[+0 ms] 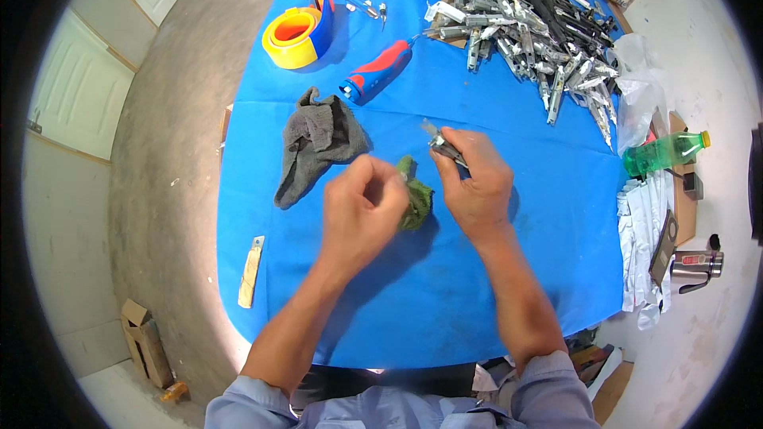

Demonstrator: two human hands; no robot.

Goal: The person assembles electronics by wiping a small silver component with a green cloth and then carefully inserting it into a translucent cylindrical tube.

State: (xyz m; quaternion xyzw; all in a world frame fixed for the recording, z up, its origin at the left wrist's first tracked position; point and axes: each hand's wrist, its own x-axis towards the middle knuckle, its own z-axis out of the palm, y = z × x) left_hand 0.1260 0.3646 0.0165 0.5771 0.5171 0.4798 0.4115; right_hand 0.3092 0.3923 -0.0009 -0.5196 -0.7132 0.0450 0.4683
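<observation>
My left hand (362, 210) is closed in a pinch over the middle of the blue-covered table. What its fingertips hold, if anything, I cannot make out. Right beside it is a crumpled green cloth (416, 200); whether the hand touches it is unclear. My right hand (481, 187) grips a small dark and silver metal part (447, 148) between thumb and fingers, a pale blurred end sticking out toward the upper left. A grey knitted cloth (319, 143) lies beyond my left hand. Farther off rests a red and blue handheld power screwdriver (377, 70), its tip facing the pile.
A big heap of silver and black metal parts (524, 24) covers the far right. A yellow and blue tape dispenser (298, 36) stands far left, a flat yellowish strip (251, 272) near left. Along the right edge are a green bottle (664, 154), white plastic strips (640, 230) and a steel mug (697, 264).
</observation>
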